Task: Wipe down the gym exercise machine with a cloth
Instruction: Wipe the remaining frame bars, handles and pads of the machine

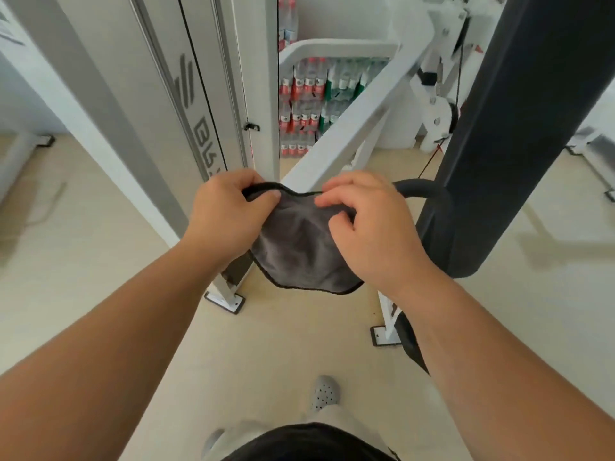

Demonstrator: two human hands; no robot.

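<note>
Cloth [301, 247]: we pinch its top edge, left hand [226, 214] and right hand [369, 224]; white frame bar [349, 128] just beyond our fingertips.

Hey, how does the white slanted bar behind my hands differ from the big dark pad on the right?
The white bar is slim; the dark pad is far broader. The bar looks like hard painted metal, the pad matte and cushioned. The bar runs behind the grey cloth gripped by the left hand and right hand; the pad stands to their right. Both seem parts of the machine.
</note>
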